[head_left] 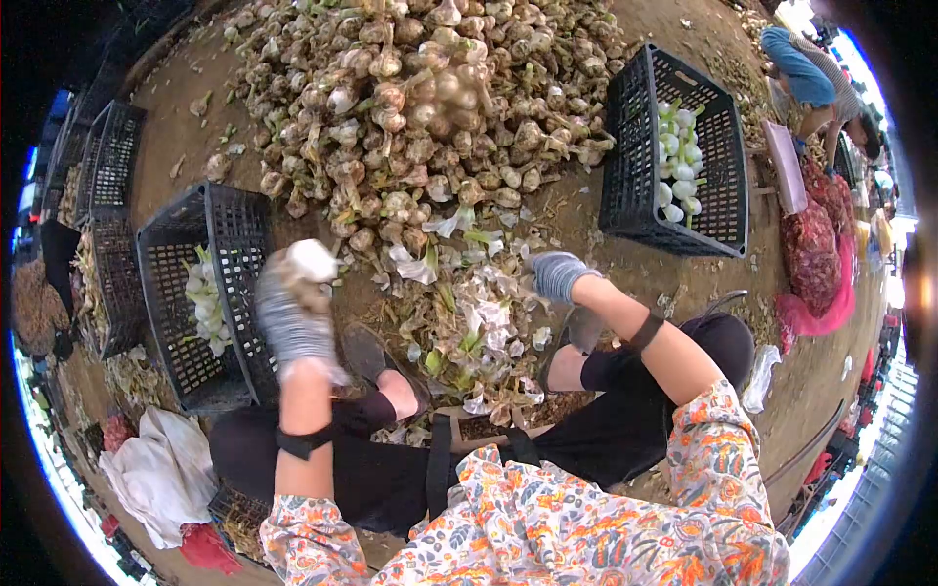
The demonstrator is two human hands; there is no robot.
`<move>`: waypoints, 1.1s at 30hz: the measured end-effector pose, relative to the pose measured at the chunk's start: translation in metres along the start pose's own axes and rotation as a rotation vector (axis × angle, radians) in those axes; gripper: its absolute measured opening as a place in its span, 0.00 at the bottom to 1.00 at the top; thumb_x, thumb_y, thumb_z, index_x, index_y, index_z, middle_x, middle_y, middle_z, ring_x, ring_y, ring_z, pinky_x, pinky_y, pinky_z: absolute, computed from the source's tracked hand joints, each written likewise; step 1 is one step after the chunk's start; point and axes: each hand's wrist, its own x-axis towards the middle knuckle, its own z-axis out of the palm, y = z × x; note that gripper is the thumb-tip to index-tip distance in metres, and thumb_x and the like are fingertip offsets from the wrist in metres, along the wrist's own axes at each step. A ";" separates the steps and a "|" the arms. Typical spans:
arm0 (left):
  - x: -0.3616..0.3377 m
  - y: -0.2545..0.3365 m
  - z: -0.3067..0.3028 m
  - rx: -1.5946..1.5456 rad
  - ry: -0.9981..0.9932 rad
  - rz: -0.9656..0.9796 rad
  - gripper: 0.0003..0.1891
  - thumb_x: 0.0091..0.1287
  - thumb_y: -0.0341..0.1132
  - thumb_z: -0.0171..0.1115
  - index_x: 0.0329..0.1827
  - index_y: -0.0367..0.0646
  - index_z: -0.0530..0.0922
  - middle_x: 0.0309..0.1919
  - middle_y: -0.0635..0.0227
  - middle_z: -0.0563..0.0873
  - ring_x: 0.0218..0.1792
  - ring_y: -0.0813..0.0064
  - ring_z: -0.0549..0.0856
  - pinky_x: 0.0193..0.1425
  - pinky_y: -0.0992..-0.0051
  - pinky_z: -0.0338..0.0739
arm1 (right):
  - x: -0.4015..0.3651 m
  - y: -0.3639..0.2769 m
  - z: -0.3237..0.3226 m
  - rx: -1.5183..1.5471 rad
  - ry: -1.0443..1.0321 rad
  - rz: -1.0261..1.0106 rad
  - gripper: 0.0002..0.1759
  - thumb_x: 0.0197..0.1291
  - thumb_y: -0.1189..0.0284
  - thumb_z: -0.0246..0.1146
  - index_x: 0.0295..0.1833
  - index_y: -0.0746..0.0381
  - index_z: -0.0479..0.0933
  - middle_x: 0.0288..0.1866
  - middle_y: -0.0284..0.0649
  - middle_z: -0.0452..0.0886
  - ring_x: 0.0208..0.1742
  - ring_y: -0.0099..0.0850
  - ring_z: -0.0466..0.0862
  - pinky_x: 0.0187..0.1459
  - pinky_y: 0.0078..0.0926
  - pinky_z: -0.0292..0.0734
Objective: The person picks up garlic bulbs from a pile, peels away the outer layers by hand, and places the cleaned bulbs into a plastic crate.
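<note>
My left hand [293, 317], in a grey-striped glove and blurred by motion, is closed around a garlic bulb [313, 261] whose white side faces up. It is just right of a black crate [220, 283] with peeled white garlic [205, 303] inside. My right hand [560, 275], gloved the same way, has its fingers curled over the litter of skins; whatever they hold is hidden. Between my feet lie loose garlic skins [484, 317]. A large heap of unpeeled garlic [391, 127] with stems rises in front of me.
Another black crate [723, 146] with clean white bulbs [679, 161] stands right of the heap. More crates [112, 166] line the far left. A person [816, 83] bends at upper right near red mesh sacks [813, 249]. White cloth [161, 469] lies at lower left.
</note>
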 end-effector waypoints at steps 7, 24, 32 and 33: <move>0.051 0.107 -0.108 -0.188 0.599 0.437 0.09 0.59 0.39 0.58 0.34 0.42 0.74 0.21 0.72 0.77 0.15 0.82 0.72 0.15 0.84 0.66 | 0.090 0.049 0.013 0.144 0.299 0.150 0.26 0.53 0.58 0.59 0.55 0.62 0.70 0.47 0.52 0.77 0.49 0.47 0.76 0.50 0.36 0.71; -0.018 -0.081 0.028 0.504 -0.412 -0.148 0.33 0.51 0.26 0.65 0.63 0.43 0.64 0.50 0.66 0.74 0.44 0.76 0.74 0.45 0.77 0.73 | 0.095 0.005 -0.027 0.157 0.478 0.086 0.15 0.52 0.74 0.58 0.47 0.67 0.71 0.39 0.51 0.78 0.39 0.39 0.79 0.40 0.34 0.73; -0.061 -0.085 0.070 0.271 -0.769 -0.005 0.42 0.49 0.28 0.70 0.67 0.40 0.54 0.59 0.62 0.67 0.58 0.71 0.70 0.60 0.71 0.68 | -0.063 -0.067 -0.090 1.298 0.195 -0.180 0.18 0.55 0.73 0.57 0.52 0.65 0.68 0.37 0.32 0.76 0.34 0.18 0.76 0.32 0.15 0.76; -0.068 -0.081 0.075 0.193 -0.762 -0.029 0.42 0.48 0.31 0.71 0.66 0.40 0.56 0.58 0.64 0.68 0.58 0.72 0.69 0.60 0.71 0.68 | -0.072 -0.070 -0.090 1.292 0.208 -0.185 0.18 0.55 0.73 0.57 0.52 0.65 0.68 0.37 0.32 0.76 0.34 0.18 0.76 0.32 0.15 0.76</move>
